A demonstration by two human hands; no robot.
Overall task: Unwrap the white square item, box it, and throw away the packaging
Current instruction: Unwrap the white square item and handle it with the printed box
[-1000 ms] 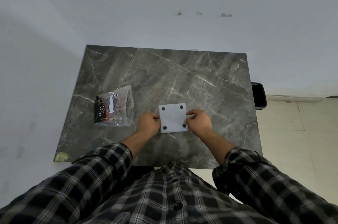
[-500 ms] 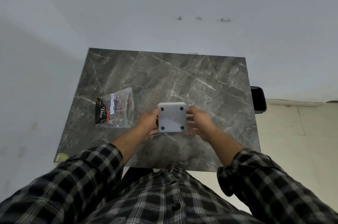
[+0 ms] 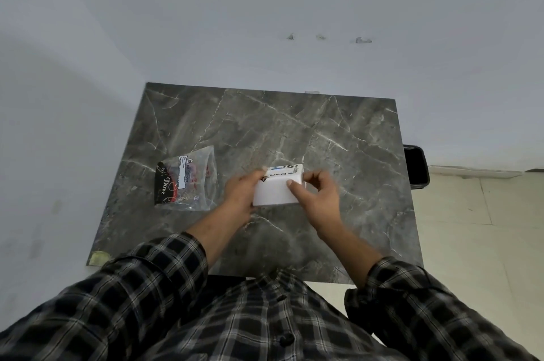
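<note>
A white square item [image 3: 276,190] is held just above the middle of the grey marble table [image 3: 294,125]. It is tipped so its plain white face points at me and a printed blue-and-black label shows along its far top edge. My left hand [image 3: 243,192] grips its left side. My right hand [image 3: 316,194] grips its right side, with the thumb pressed on the white face. Whether any wrapping is still on it cannot be made out.
A clear plastic bag [image 3: 185,181] with a black and red printed card inside lies on the table's left part. A black bin [image 3: 416,165] stands on the floor past the table's right edge. White walls close off the far and left sides.
The white item has been turned: its face with dark dots at the corners no longer shows, and a plain face with a printed top edge does. Both hands kept hold and shifted slightly.
</note>
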